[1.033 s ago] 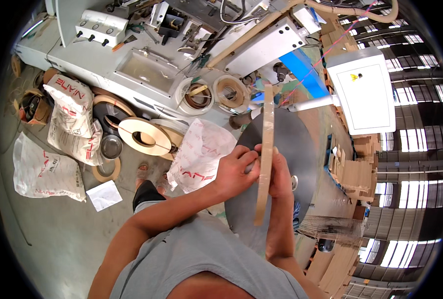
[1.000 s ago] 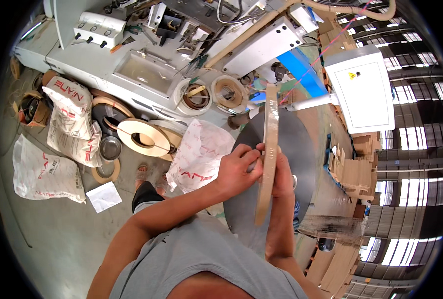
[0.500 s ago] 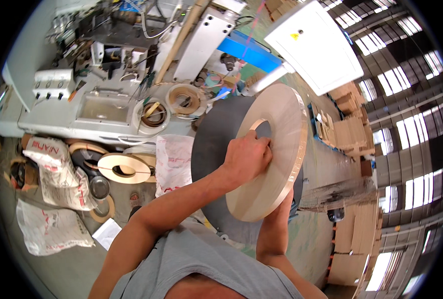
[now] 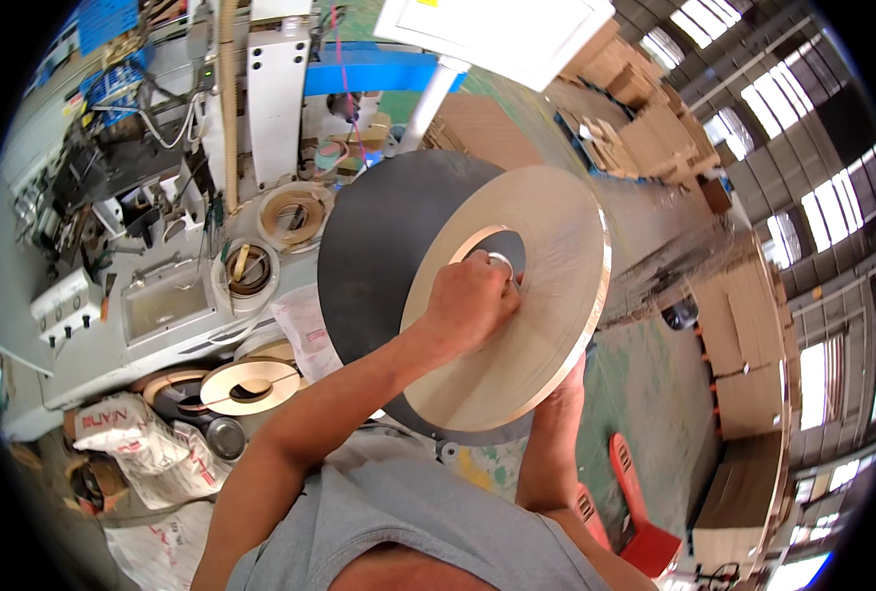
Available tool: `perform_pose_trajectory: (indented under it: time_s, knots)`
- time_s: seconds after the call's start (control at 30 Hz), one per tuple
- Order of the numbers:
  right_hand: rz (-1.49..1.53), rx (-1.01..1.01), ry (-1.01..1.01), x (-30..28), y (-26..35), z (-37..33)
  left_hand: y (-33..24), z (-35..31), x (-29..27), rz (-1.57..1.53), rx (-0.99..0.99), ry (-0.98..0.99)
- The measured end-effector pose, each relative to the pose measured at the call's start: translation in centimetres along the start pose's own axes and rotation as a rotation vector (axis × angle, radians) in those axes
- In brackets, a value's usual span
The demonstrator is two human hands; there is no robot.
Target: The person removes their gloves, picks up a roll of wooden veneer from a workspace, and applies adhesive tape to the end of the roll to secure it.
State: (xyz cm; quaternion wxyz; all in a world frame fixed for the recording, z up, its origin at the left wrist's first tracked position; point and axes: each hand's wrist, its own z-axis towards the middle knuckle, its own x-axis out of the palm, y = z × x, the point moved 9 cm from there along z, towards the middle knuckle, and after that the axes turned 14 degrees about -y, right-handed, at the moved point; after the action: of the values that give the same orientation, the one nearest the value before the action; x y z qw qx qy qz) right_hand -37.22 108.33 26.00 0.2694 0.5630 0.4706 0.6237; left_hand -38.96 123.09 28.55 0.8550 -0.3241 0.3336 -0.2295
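Note:
A wide beige roll of edge banding tape point(image 4: 546, 236) is tilted in front of me, its right side higher, above a black round disc point(image 4: 369, 227). My left hand point(image 4: 469, 303) is closed on the roll at its centre hole, with the fingers curled in over the inner rim. Inside the hole, a small shiny round metal end point(image 4: 500, 264) shows beside my fingers. My right hand point(image 4: 559, 394) bears the roll from below at its lower right edge. The roll hides most of that hand's fingers.
Left stands a machine bench point(image 4: 177, 345) with smaller tape rolls point(image 4: 295, 217). Below it lie more rolls point(image 4: 251, 387) and white printed sacks point(image 4: 147, 438). A white cabinet point(image 4: 497, 34) on a post is ahead. Stacked cardboard point(image 4: 743, 315) and a red pallet jack point(image 4: 645, 532) are at right.
My view has swung to the right, bringing the red pallet jack into sight. The roll now sits more squarely over the black disc, and the metal end shows in its hole.

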Motion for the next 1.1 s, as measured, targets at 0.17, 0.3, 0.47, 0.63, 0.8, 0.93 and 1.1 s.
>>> perform_pose_trajectory:
  time_s: [0.17, 0.3, 0.47, 0.63, 0.8, 0.93, 1.1]
  knots:
    - [0.168, -0.013, -0.192, -4.9, -0.6, -3.2, -0.9, -2.0, 3.1, -0.144, 0.029, 0.136]
    - [0.226, 0.016, -0.214, -11.7, -2.7, -5.6, -1.2, -3.6, 5.5, -0.334, -0.004, 0.246]
    - [0.498, 0.093, -0.353, -14.8, -6.6, -10.0, -0.5, -7.2, 7.8, -0.470, -0.177, 0.485]
    - [0.543, 0.040, -0.426, -13.5, -9.6, -14.9, 0.4, -11.6, 8.4, -0.484, -0.384, 0.761]
    - [0.457, 0.005, -0.523, -13.0, -12.8, -18.5, 1.4, -14.0, 7.3, -0.458, -0.328, 0.783]
    - [0.138, -0.087, -0.569, -10.2, -12.4, -20.8, 2.2, -15.5, 5.0, -0.460, -0.394, 0.798]
    - [-0.021, -0.279, -0.665, -7.3, -11.7, -23.9, 3.7, -18.5, 5.0, -0.403, -0.289, 0.897]
